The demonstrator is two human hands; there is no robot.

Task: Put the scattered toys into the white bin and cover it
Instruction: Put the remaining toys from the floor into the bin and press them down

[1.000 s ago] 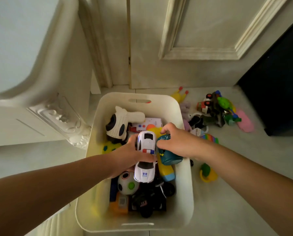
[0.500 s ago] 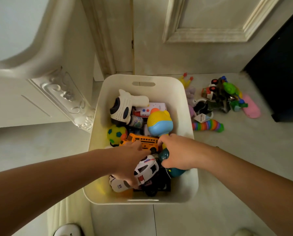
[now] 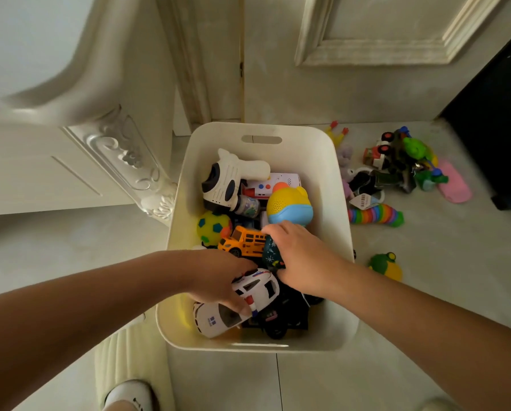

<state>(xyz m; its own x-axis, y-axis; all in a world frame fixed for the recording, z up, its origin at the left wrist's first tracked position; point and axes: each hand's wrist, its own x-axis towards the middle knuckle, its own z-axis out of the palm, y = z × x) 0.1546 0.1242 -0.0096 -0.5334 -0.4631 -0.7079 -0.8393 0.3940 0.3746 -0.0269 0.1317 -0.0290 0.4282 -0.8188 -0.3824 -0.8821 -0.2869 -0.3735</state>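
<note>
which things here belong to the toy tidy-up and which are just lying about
Job: white bin, police car in left hand, teal toy in right hand, rainbow toy, green-yellow toy, toy pile.
Just there: carved cabinet, door, dark unit.

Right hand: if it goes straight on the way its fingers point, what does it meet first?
Probably the bus: the right hand, gripping a teal toy, points toward the bin's far-left corner, fingertips by the bus's rear roof. Depth is unclear; it may pass above.

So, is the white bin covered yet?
Not covered: white bin open-topped, toys visible inside; left hand grips the police car, right hand the teal toy. No lid in view.
</note>
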